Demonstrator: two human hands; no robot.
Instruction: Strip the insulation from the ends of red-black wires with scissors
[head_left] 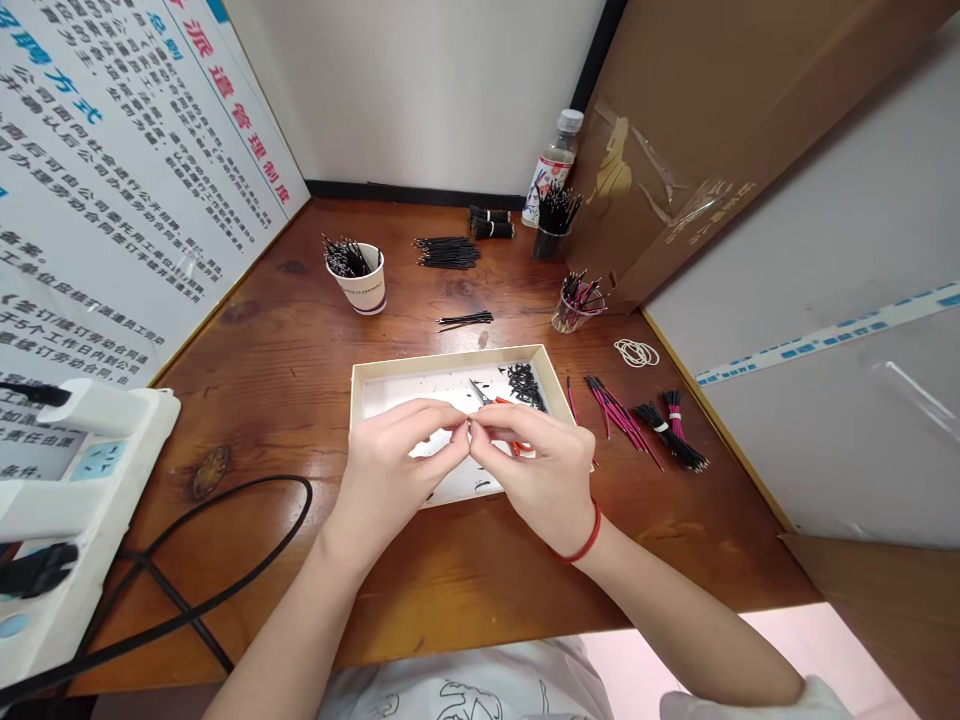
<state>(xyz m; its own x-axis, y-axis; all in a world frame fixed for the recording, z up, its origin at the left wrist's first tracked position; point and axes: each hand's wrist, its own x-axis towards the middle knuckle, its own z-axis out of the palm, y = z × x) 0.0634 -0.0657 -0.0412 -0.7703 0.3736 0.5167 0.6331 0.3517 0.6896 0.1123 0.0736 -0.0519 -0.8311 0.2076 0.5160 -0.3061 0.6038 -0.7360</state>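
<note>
At the far left a white board printed with black, blue and red characters (150,150) leans behind the table. Below it lies a chunky white plastic power strip (146,440) with plugs in it, and a smooth black rubbery cable (310,492) loops across the glossy reddish-brown wooden table (262,370). Near the board stands a white paper cup with a purple band (364,293), crammed with thin black wires.

The left hand (401,450) reaches over a shallow cream cardboard box (450,358), wrist low, thumb and forefinger drawn together. Behind the box lie a few straight black wires (465,320), then a thicker loose row of black wires (448,252) and banded black bundles (491,222).

At the hands' meeting point, above the box, both sets of fingertips pinch a tiny dark piece (470,422), too small to identify. Inside the box, scissors with orange-red handles (480,393) lie partly hidden beneath the right hand (544,470), beside a heap of short black scraps (525,385). That hand mirrors the left, thumb against forefinger, a red cord (589,535) around its wrist.

Farther right stand a labelled clear plastic bottle (551,165), a dark cup of black wires (551,245) and a clear cup of black-and-magenta wires (571,318); then come loose magenta wires (622,420), pale rubber bands (636,353) and tied bundles (671,435), with brown cardboard (675,120) rising behind.
</note>
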